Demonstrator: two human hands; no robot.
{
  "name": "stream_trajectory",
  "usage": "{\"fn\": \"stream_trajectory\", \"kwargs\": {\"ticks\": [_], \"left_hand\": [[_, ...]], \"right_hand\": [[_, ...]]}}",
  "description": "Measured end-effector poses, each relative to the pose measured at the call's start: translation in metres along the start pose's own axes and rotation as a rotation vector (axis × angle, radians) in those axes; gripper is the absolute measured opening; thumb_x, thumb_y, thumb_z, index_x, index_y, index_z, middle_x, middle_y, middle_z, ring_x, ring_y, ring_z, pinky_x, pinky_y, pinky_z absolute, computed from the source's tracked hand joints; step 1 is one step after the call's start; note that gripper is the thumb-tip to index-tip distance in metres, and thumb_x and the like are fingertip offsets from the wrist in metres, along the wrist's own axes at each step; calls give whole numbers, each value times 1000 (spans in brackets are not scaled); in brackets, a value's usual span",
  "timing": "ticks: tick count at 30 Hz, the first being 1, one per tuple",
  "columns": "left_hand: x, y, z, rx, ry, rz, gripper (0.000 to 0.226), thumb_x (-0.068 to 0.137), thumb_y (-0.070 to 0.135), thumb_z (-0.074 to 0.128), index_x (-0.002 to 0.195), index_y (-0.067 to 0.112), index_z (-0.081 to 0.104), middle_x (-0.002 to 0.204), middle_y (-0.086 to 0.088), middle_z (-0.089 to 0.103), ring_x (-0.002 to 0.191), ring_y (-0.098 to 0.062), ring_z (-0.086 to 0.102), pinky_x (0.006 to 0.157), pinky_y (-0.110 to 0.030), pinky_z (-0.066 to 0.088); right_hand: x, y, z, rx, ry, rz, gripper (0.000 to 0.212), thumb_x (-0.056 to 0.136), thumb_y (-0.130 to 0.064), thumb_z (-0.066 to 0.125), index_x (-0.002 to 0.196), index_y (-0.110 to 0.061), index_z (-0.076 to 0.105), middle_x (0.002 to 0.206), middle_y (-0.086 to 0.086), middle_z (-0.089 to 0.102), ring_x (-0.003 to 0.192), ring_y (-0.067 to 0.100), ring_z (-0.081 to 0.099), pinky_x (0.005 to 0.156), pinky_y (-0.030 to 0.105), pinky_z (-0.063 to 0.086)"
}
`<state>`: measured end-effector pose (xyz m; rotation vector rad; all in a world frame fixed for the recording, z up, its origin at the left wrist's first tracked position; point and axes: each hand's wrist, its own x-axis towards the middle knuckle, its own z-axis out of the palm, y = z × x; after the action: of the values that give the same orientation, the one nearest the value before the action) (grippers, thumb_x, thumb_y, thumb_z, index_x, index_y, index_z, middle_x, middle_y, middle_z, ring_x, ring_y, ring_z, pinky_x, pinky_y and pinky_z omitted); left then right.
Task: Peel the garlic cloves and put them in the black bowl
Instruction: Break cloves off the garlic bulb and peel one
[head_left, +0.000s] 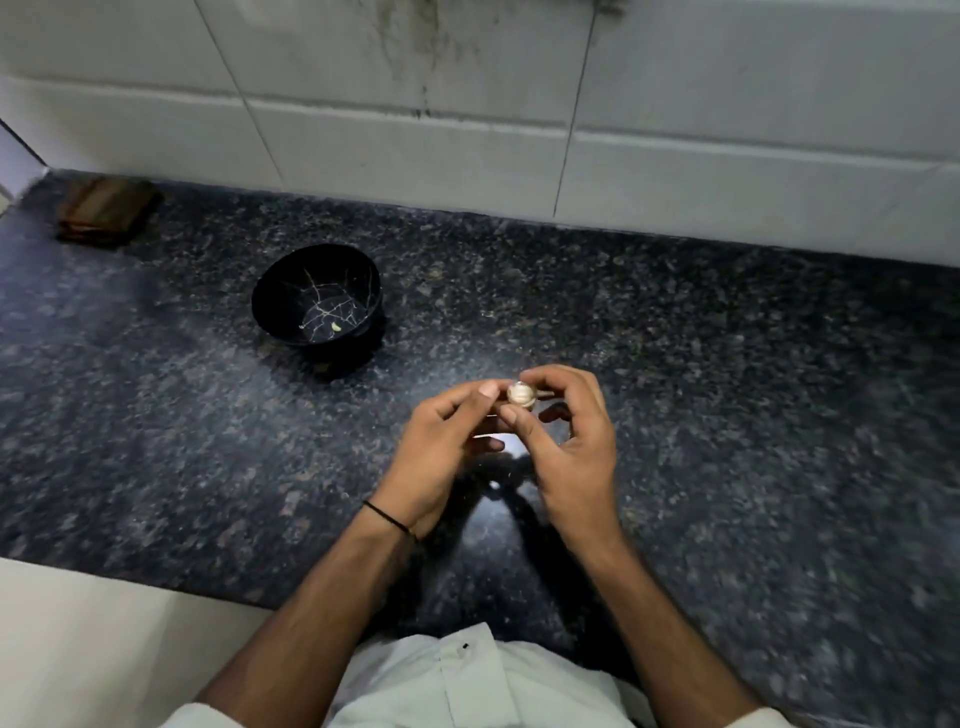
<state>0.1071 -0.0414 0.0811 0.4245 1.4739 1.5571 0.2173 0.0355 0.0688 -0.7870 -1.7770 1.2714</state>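
One garlic clove (521, 395) pinched between left hand (444, 449) and right hand (569, 444). One black bowl (291, 291), one peeled clove (337, 326) inside.

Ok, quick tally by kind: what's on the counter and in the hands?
black bowl: 1
garlic: 2 (held clove pinched by left hand and right hand; peeled piece in bowl)
brown wooden block: 1
Total: 4

Polished speckled stone counter (675, 364), glossy with reflections; glossy black bowl (291, 291) with pale crack-like veining; glazed white wall tiles (415, 140); papery garlic (521, 396) skin; brown wooden block (106, 210).
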Motion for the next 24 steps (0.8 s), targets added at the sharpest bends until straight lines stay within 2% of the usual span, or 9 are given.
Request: {"fn": "stream_trajectory", "kwargs": {"ticks": [2,5,8,11,17,20,24], "left_hand": [[-3,7,6,-13,-19,44,27,100,19,54,117,3,69,113,-15,73,96,-19,68,81,-28,53],[-6,12,12,-47,-3,132,24,95,7,60,116,-3,67,108,-16,73,96,-22,70,87,-31,56],[-9,13,13,-33,27,199,24,91,6,65,114,-2,68,110,-18,73,107,-32,69,96,-41,55],[-12,15,12,-4,39,265,23,88,7,68,111,1,71,110,-16,73,110,-33,67,101,-47,51],[-22,24,18,19,-20,393,22,87,3,68,108,-1,69,109,-13,73,106,-25,69,91,-32,53],[-26,28,23,5,-39,433,23,85,1,68,108,-2,69,110,-13,73,105,-24,69,90,-30,53],[-28,29,26,-43,-47,451,28,84,-3,68,112,-6,65,111,-16,72,105,-25,69,90,-30,54]], "right_hand": [[-2,-4,-3,17,21,-12,29,85,-7,78,110,-16,64,110,-5,58,103,20,61,87,39,54],[-4,-10,-7,30,-19,-9,32,84,2,75,110,-14,63,113,-4,56,105,19,61,91,35,54],[-5,-16,-15,129,-84,9,32,86,8,69,114,-8,64,120,2,55,114,18,61,98,28,52],[-7,-25,-22,282,-105,59,26,91,6,66,115,-5,66,121,7,59,116,19,63,98,26,51],[-7,-36,-30,445,-42,131,22,93,1,66,115,-2,65,114,15,68,107,23,68,91,27,53],[-5,-42,-33,537,-38,161,23,92,3,66,114,2,62,106,8,73,101,18,69,88,25,54],[-2,-49,-36,572,-32,186,25,91,2,67,116,-1,63,107,17,73,101,24,70,88,30,55]]}}
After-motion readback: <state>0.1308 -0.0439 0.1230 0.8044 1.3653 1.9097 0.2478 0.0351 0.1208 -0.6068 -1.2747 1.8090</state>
